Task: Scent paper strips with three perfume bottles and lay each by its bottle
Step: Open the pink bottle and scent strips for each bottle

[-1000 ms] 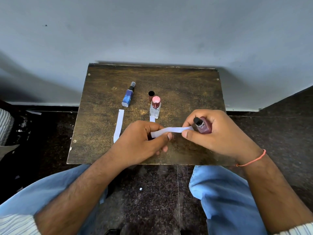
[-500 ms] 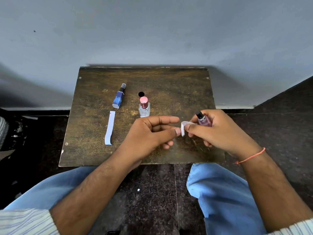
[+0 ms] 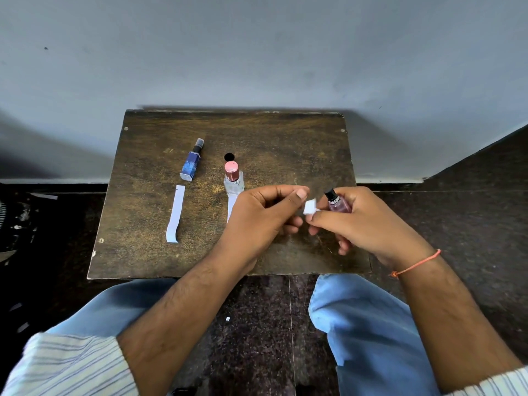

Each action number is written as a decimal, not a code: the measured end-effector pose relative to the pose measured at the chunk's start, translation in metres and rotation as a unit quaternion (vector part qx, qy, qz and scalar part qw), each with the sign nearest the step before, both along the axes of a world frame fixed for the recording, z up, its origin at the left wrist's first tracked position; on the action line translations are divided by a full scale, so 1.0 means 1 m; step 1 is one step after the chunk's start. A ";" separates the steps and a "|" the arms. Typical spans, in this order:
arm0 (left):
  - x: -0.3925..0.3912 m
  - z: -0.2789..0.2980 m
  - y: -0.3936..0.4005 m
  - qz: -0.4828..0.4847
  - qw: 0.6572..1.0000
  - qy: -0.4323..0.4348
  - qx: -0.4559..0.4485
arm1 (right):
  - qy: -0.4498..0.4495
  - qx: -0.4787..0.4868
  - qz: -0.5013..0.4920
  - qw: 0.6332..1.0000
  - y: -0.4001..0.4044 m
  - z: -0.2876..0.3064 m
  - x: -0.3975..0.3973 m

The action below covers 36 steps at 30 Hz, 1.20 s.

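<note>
The left hand (image 3: pixel 257 215) sits just left of the small white paper strip (image 3: pixel 309 206). Its thumb and finger come together close to the strip, but I cannot tell if they pinch it. The right hand (image 3: pixel 368 221) is just right of the strip. Its fingers curl around the dark pink bottle (image 3: pixel 337 202), and its fingertip also seems to touch the strip.

To do this step well, I think the person should hold the strip by one end only, point the bottle's black top at the free end, and give one short spray. Then the strip can go down on the table (image 3: pixel 285 132) next to where this bottle will stand.

Far left of the hands lies the blue bottle (image 3: pixel 191 165) with its own white strip (image 3: pixel 175 214) just below it. Closer, touching the left hand's edge, stands the clear bottle with the pink cap (image 3: pixel 233 177), and its strip (image 3: pixel 231 205) peeks out under the hand. That bottle could get knocked over. A black cap (image 3: pixel 229 157) sits behind it.
</note>
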<state>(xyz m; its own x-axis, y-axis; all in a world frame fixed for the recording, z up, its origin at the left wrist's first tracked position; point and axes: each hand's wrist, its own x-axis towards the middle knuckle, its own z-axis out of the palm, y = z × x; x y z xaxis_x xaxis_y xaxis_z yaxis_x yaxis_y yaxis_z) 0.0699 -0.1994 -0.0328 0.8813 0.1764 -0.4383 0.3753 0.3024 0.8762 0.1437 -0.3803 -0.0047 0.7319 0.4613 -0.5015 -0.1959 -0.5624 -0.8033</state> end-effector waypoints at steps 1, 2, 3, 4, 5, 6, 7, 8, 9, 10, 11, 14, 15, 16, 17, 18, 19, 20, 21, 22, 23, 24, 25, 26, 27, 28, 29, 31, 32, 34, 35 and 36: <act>0.001 0.000 0.000 -0.002 1.000 0.007 0.002 | 0.000 -0.001 -0.003 1.000 0.000 0.000 0.000; 0.002 -0.001 -0.001 -0.007 1.000 0.013 0.002 | -0.002 -0.002 -0.007 1.000 0.000 0.000 0.001; 0.003 -0.001 -0.001 -0.014 1.000 0.017 0.001 | -0.004 -0.002 -0.013 1.000 0.000 0.000 0.001; 0.003 -0.002 -0.001 -0.021 1.000 0.020 0.001 | -0.003 -0.002 -0.021 1.000 0.001 0.000 0.001; 0.003 -0.003 -0.001 -0.031 0.999 0.017 0.003 | 0.000 -0.002 -0.028 1.000 0.001 0.001 0.002; 0.003 -0.004 -0.001 -0.043 0.999 0.012 0.008 | 0.003 -0.002 -0.035 0.999 0.002 0.001 0.002; 0.002 -0.004 -0.001 -0.052 0.999 0.005 0.013 | 0.008 -0.001 -0.043 0.999 0.002 0.001 0.002; 0.002 -0.004 -0.002 -0.058 0.998 0.001 0.017 | 0.014 0.000 -0.050 0.999 0.003 0.001 0.002; 0.002 -0.004 -0.002 -0.058 0.998 -0.001 0.019 | 0.020 0.000 -0.059 0.998 0.004 0.000 0.002; 0.002 -0.004 -0.002 -0.057 0.998 -0.001 0.023 | 0.027 0.001 -0.066 0.997 0.005 0.000 0.002; 0.002 -0.005 -0.002 -0.055 0.998 0.001 0.025 | 0.035 0.003 -0.074 0.997 0.006 0.000 0.002; 0.002 -0.006 -0.001 -0.048 0.999 0.005 0.005 | 0.058 0.012 -0.085 0.995 0.007 0.001 0.003; 0.002 -0.006 -0.002 -0.044 0.999 0.006 -0.009 | 0.063 0.009 -0.079 0.995 0.007 0.002 0.002; 0.002 -0.007 -0.002 -0.038 0.999 0.006 -0.019 | 0.068 0.004 -0.066 0.995 0.008 0.003 0.001; 0.002 -0.007 -0.002 -0.032 0.999 0.007 -0.025 | 0.072 -0.001 -0.052 0.996 0.008 0.003 0.001; 0.003 -0.007 -0.003 -0.028 0.999 0.009 -0.027 | 0.075 -0.004 -0.042 0.996 0.009 0.004 0.000; 0.003 -0.007 -0.003 -0.028 0.999 0.013 -0.030 | 0.077 -0.006 -0.039 0.996 0.009 0.004 0.000; 0.004 -0.007 -0.004 -0.031 0.999 0.016 -0.031 | 0.077 -0.006 -0.041 0.996 0.009 0.003 0.000; 0.004 -0.007 -0.004 -0.034 0.999 0.019 -0.031 | 0.077 -0.006 -0.046 0.996 0.009 0.003 0.000; 0.004 -0.007 -0.004 -0.039 0.999 0.022 -0.031 | 0.077 -0.006 -0.050 0.996 0.009 0.003 0.000; 0.004 -0.007 -0.003 -0.043 0.998 0.023 -0.032 | 0.078 -0.006 -0.053 0.995 0.009 0.002 0.000; 0.004 -0.006 -0.003 -0.046 0.998 0.022 -0.035 | 0.078 -0.006 -0.055 0.995 0.009 0.002 0.000; 0.004 -0.006 -0.003 -0.048 0.998 0.019 -0.037 | 0.075 -0.007 -0.057 0.995 0.008 0.001 0.000; 0.003 -0.007 -0.003 -0.049 0.998 0.016 -0.040 | 0.073 -0.008 -0.060 0.996 0.009 0.001 0.000; 0.003 -0.007 -0.003 -0.049 0.998 0.014 -0.042 | 0.072 -0.008 -0.060 0.996 0.009 0.001 0.001; 0.003 -0.007 -0.003 -0.048 0.998 0.011 -0.044 | 0.072 -0.006 -0.062 0.995 0.009 0.001 0.001; 0.003 -0.008 -0.003 -0.048 0.998 0.008 -0.044 | 0.073 -0.004 -0.063 0.995 0.009 0.001 0.001; 0.003 -0.011 -0.003 -0.052 0.998 0.001 -0.038 | 0.076 -0.003 -0.061 0.995 0.010 0.000 0.001; 0.003 -0.012 -0.002 -0.054 0.998 -0.002 -0.036 | 0.076 -0.003 -0.057 0.996 0.010 0.001 0.001; 0.003 -0.012 -0.002 -0.053 0.998 -0.003 -0.036 | 0.076 -0.003 -0.038 0.996 0.008 0.002 0.001; 0.003 -0.011 -0.001 -0.049 0.998 0.001 -0.035 | 0.075 -0.005 -0.024 0.997 0.006 0.003 0.001; 0.004 -0.011 0.000 -0.044 0.999 0.007 -0.031 | 0.072 -0.006 -0.014 0.997 0.003 0.003 0.002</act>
